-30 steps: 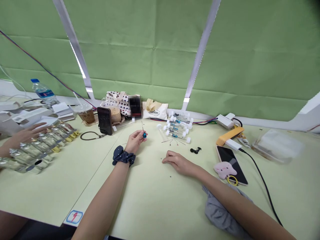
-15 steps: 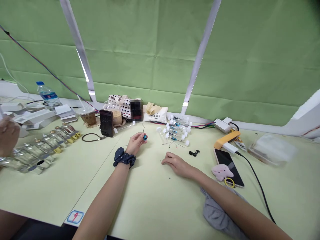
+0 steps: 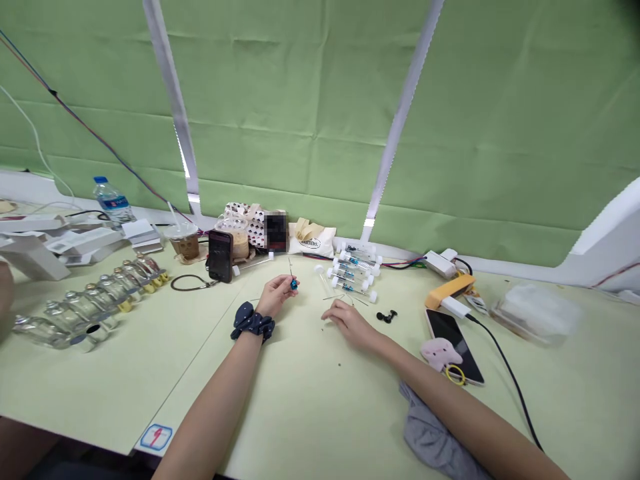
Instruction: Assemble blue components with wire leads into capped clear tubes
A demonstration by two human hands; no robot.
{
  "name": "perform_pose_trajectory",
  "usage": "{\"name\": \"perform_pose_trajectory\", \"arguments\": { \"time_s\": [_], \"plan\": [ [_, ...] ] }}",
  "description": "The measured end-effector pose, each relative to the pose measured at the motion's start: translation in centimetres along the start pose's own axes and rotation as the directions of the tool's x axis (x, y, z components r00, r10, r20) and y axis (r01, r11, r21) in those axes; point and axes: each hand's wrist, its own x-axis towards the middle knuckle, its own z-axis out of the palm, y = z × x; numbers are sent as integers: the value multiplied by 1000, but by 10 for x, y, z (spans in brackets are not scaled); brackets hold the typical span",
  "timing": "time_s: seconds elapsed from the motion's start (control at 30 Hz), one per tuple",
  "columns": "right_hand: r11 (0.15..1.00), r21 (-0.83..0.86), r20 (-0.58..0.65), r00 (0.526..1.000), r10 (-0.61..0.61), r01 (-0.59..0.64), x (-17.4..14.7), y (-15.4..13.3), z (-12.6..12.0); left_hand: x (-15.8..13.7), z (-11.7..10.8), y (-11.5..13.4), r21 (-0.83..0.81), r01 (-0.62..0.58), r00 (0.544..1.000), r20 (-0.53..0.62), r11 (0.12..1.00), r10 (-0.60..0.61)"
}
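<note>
My left hand [image 3: 275,295], with a dark dotted scrunchie [image 3: 251,321] on the wrist, pinches a small shiny blue piece with a thin metal rod [image 3: 293,284] standing up from it. My right hand [image 3: 351,325] hovers low over the table, fingers bent and slightly apart, with nothing visible in them. Just beyond its fingertips lie several thin metal pins [image 3: 334,298], partly hidden by the hand. Tiny dark specks rest on the table near it. Behind, clear tubes with white caps [image 3: 353,275] are piled up, some with blue pieces inside. Small black parts [image 3: 387,317] sit to the right.
Glass bottles [image 3: 93,303] stand in rows at left, beside white boxes [image 3: 83,243], a co-worker's blurred hand and a drink cup [image 3: 184,241]. A propped phone [image 3: 220,256] is behind my left hand. Another phone [image 3: 463,353], a cable and grey cloth [image 3: 437,433] lie right.
The view has shifted slightly. My right hand has moved a little forward, away from a tiny speck and nearer the pins. My left hand still holds the blue piece. The co-worker's hand has moved left.
</note>
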Motion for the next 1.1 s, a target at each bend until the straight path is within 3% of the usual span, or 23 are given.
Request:
{"name": "perform_pose_trajectory", "arguments": {
  "time_s": [0.17,0.43,1.1],
  "plan": [
    [994,63,-251,963,100,-86,42,1,7,-1,0,1,-4,40,999,31,999,-40],
    [983,171,-419,898,137,-70,57,1,22,-4,5,3,45,130,969,208,991,-136],
    [982,187,-413,907,82,-4,50,20,21,-7,23,-5,195,105,961,231,975,-150]
  ]
}}
